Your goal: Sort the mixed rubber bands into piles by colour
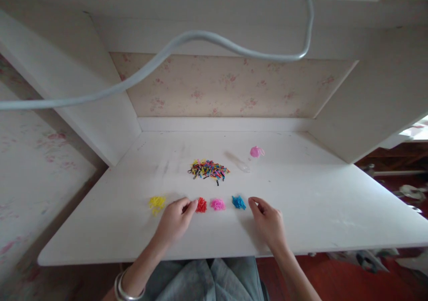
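Note:
On the white desk [317, 203] lies a mixed heap of small coloured rubber bands [209, 169]. In front of it sit sorted little piles: yellow [157, 202], red [201, 205], pink [217, 204] and blue [238, 202]. My left hand [175, 220] rests on the desk, fingers pinched together at the red pile's left edge; whether a band is between them is hidden. My right hand [267, 220] lies just right of the blue pile with fingers loosely curled, thumb and forefinger close together.
A clear plastic bag [239, 162] with a pink piece [257, 151] lies behind the heap on the right. White shelf walls flank the desk. A grey cable [187, 38] hangs across the top. The desk's front edge is near my lap.

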Motion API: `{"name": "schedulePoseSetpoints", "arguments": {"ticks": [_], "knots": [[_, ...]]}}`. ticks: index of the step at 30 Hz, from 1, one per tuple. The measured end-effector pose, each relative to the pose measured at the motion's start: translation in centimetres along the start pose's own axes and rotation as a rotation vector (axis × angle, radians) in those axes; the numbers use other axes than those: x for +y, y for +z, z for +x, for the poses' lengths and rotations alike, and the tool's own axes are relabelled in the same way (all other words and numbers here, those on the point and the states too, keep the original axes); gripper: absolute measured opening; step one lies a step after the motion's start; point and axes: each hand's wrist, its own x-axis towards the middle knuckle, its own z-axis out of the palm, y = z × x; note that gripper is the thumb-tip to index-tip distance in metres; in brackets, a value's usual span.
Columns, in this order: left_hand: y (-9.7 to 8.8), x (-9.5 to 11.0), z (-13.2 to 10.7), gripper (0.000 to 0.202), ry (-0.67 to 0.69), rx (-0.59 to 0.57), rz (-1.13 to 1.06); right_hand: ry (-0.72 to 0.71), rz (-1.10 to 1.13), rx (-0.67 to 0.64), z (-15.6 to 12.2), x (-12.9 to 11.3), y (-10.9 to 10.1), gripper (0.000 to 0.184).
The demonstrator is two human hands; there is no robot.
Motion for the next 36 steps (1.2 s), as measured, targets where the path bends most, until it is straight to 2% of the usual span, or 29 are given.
{"name": "schedulePoseSetpoints", "arguments": {"ticks": [3,7,10,14,19,25,32,36], "knots": [[0.7,2.2,2.7,0.039,0.080,-0.035,0.206,0.087,0.084,0.068,-0.8,1.9,-0.1,0.044],[2.7,4.2,6.4,0.028,0.112,-0.049,0.356,0.051,0.106,0.037,-1.0,2.1,0.0,0.044],[4.5,5.1,8.3,0.024,0.133,-0.034,0.399,0.002,0.119,-0.011,-0.7,1.8,0.1,0.042],[6.3,5.4,9.7,0.025,0.148,-0.020,0.455,0.008,0.175,-0.009,-0.5,2.0,0.1,0.042],[7.1,5.2,10.3,0.029,0.142,-0.013,0.510,0.028,0.232,-0.012,-0.6,2.4,0.1,0.041],[6.4,5.4,10.2,0.032,0.157,-0.009,0.512,0.018,0.273,-0.001,-0.5,2.5,0.1,0.041],[4.3,6.2,8.4,0.030,0.179,0.014,0.460,0.024,0.264,0.008,-0.5,2.3,0.1,0.043],[3.9,7.0,6.8,0.028,0.200,0.017,0.411,0.028,0.267,0.002,-0.6,2.0,-0.1,0.044]]}}
